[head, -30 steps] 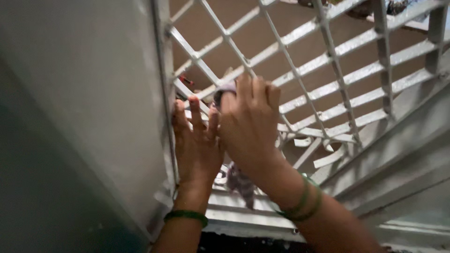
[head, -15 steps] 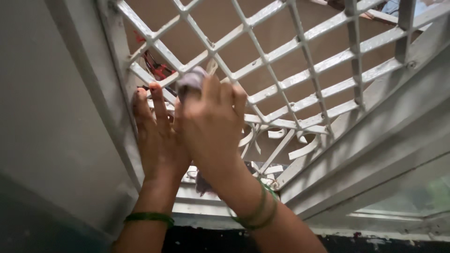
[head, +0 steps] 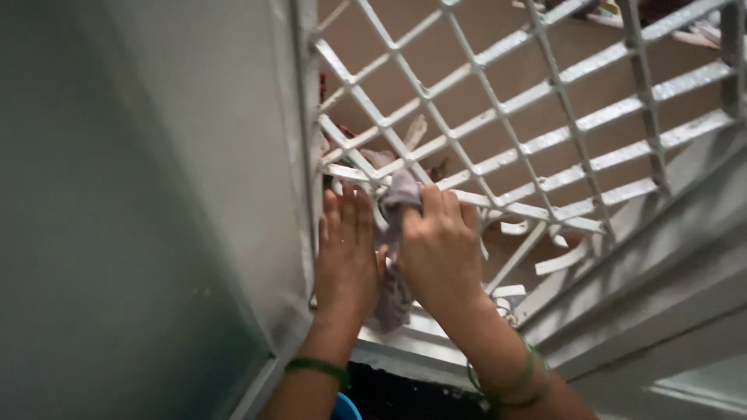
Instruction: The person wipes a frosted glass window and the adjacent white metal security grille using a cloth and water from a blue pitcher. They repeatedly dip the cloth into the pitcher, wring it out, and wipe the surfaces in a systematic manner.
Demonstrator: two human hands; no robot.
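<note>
My right hand [head: 440,250] is closed around a small greyish-purple cloth [head: 398,194] and presses it against the bars of a white metal window grille [head: 498,155]. The cloth's loose end [head: 392,299] hangs down between my two wrists. My left hand [head: 345,250] lies flat with fingers together against the grille's lower left corner, next to the frame. Both wrists wear green bangles [head: 315,367].
A grey-white wall [head: 156,210] fills the left side. The grille's white frame and sill [head: 622,280] run along the right and bottom. Behind the bars are a brown surface [head: 506,85] and some red objects [head: 342,132]. A blue item [head: 345,407] shows at the bottom edge.
Both hands have slid lower on the grille, toward its bottom left corner. The cloth now hangs further out of my right hand. The view has swung toward the wall.
</note>
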